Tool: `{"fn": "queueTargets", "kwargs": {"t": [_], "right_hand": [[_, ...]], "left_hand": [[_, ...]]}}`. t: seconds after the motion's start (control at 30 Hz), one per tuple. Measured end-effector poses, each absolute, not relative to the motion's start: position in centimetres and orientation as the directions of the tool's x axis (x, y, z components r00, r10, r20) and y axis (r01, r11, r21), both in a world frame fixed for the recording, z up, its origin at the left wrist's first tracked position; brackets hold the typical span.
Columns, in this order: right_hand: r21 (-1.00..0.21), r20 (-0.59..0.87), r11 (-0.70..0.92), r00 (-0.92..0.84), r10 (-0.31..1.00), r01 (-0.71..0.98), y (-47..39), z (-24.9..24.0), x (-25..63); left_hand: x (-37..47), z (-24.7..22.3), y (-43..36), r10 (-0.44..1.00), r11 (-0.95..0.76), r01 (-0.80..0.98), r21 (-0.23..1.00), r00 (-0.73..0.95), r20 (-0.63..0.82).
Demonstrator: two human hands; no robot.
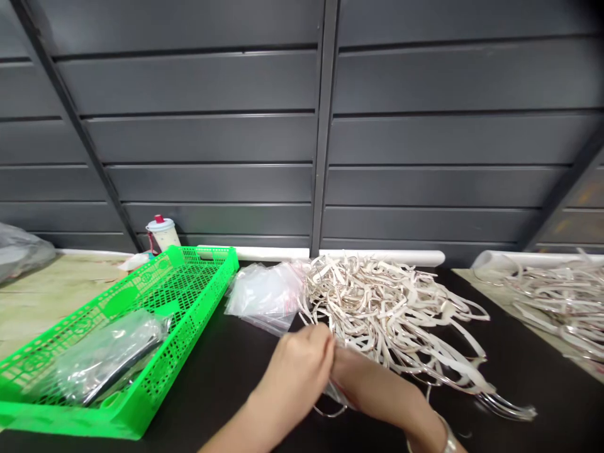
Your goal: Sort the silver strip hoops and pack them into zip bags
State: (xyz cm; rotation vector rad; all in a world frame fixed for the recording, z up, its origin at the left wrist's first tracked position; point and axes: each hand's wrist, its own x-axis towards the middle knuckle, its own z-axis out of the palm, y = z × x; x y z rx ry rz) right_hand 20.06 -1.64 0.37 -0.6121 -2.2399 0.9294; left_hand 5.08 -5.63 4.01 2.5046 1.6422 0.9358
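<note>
My left hand [304, 355] is closed, its fingers pressed together at the front edge of a tangled pile. My right hand [352, 371] meets it from the right, bent inward, with its fingertips largely hidden behind the left. A clear plastic bag [336, 395] shows below the joined hands, gripped between them. Beneath it a thin shiny metal loop [330, 414] pokes out. Just beyond the hands lies the pile of curved shiny metal pieces wrapped with white strips [377, 302]. A stack of flat clear plastic bags [267, 292] rests to the left of this pile.
At left, a green plastic crate [189, 343] holds filled clear bags [113, 352]. Behind it stands a white cup with a red cap [163, 231]. A second strip-wrapped pile [561, 302] is at far right. White rolls [382, 257] lie along the grey panelled wall [202, 138].
</note>
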Motion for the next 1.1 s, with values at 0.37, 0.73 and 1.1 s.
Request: {"fn": "queueTargets", "kwargs": {"t": [0.37, 0.73, 1.1], "right_hand": [[-0.432, 0.528, 0.784, -0.579, 0.621, 0.446, -1.7, 4.8, 23.1], [-0.627, 0.683, 0.726, -0.248, 0.687, 0.283, -0.1, 4.8, 22.8], [-0.947, 0.314, 0.280, -0.283, 0.906, -0.154, 3.7, 2.6, 22.7]], "left_hand": [[1.5, 6.1, -3.5, 0.918, -0.247, 0.587, 0.771, -0.112, 0.380], [1.1, 4.3, -0.9, 0.945, -0.300, 0.049, 0.953, 0.150, 0.290], [1.4, 3.4, 0.6, 0.985, -0.154, -0.224, 0.962, -0.107, 0.133]]}}
